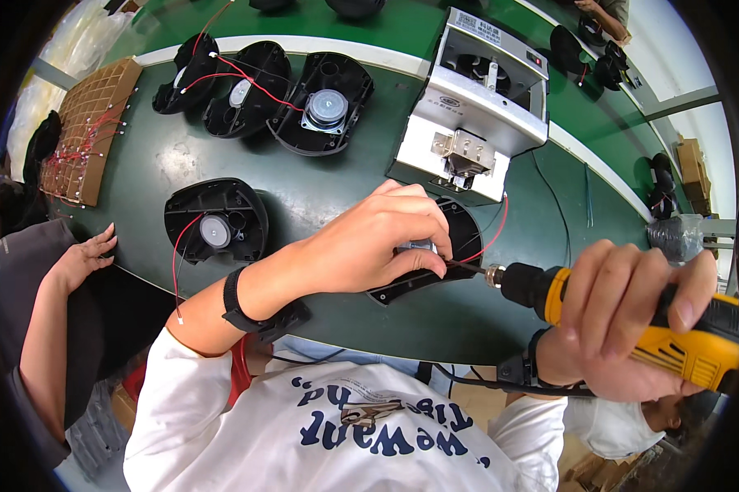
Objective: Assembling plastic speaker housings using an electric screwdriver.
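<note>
My right hand (620,316) is wrapped round a yellow and black power screwdriver (697,340), whose bit points left. Its tip reaches the fingers of my left hand (378,238), which are pinched together over a black plastic speaker housing (465,225). Whatever those fingers hold is too small or hidden to make out. Part of a round speaker (419,245) shows in the housing beneath my left hand. A red wire (499,234) runs from the housing's right side.
Behind my hands stands a metal screw-feeder machine (476,107). More black housings with speakers (327,108) lie on the green table (140,180). At the far left is a brown gridded tray (86,135) of red wires. Another person's hand (82,258) rests at the left edge.
</note>
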`<state>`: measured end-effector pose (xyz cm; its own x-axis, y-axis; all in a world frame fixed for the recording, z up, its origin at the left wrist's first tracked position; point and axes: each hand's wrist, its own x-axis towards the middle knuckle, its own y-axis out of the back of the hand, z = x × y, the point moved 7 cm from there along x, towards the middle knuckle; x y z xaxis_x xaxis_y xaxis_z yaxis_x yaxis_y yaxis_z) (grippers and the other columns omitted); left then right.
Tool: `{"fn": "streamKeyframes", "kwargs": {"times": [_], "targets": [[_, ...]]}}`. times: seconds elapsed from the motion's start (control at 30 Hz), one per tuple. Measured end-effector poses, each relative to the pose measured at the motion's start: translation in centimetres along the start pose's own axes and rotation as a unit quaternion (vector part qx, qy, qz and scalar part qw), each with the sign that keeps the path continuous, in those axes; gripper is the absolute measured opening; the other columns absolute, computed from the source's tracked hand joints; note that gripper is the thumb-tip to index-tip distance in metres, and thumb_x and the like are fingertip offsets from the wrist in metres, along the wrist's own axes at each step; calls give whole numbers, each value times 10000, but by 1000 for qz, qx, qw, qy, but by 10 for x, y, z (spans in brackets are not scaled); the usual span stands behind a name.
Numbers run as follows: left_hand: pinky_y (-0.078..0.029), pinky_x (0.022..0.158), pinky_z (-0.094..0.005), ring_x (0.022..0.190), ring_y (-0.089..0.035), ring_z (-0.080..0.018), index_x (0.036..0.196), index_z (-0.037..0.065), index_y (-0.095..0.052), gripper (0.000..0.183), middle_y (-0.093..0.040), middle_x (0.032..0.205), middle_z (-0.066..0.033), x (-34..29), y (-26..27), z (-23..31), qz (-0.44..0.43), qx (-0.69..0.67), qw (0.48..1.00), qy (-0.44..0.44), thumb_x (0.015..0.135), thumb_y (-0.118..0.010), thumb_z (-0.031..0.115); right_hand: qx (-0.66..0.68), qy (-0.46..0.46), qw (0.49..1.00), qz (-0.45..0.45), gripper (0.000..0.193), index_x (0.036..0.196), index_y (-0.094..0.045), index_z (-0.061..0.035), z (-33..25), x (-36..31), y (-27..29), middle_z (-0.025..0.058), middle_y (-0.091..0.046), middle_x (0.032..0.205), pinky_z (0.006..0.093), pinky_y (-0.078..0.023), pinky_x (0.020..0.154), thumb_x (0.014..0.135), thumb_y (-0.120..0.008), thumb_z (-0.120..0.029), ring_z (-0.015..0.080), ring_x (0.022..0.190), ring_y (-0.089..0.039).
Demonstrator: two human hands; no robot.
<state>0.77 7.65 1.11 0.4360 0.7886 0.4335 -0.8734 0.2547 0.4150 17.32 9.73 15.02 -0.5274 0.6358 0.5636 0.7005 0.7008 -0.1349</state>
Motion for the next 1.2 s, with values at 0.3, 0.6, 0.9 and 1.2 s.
{"fn": "streamKeyframes", "kwargs": {"times": [0.3,0.6,0.9,1.2], "targets": [[-432,810,-369,850,-617,-217,920,91,-741,210,-696,953,7,-1,4,2,12,-10,1000,-15,771,-877,149,26,1,1000,-5,577,1049,-536,-186,1,-3,3,-32,-618,602,231,-557,477,911,-622,-739,88,443,-595],[-429,840,-353,862,-625,-199,916,103,-748,185,-705,965,18,-1,2,3,-5,0,1000,-17,785,-863,165,47,21,998,-30,457,1063,-541,-188,2,-4,2,-36,-622,602,215,-550,473,964,-653,-620,79,445,-598],[-419,868,-358,887,-626,-199,940,100,-760,173,-700,976,9,-2,1,3,-21,13,999,-22,800,-846,153,33,22,999,-5,397,1073,-543,-191,2,-6,-2,-42,-634,613,207,-542,470,950,-732,-518,74,453,-600],[-414,872,-360,899,-619,-198,954,95,-763,161,-693,990,8,-3,-1,4,-24,10,999,-23,805,-827,97,42,36,998,11,428,1068,-554,-191,4,-6,-5,-46,-639,614,207,-542,470,896,-804,-492,76,459,-606]]}}
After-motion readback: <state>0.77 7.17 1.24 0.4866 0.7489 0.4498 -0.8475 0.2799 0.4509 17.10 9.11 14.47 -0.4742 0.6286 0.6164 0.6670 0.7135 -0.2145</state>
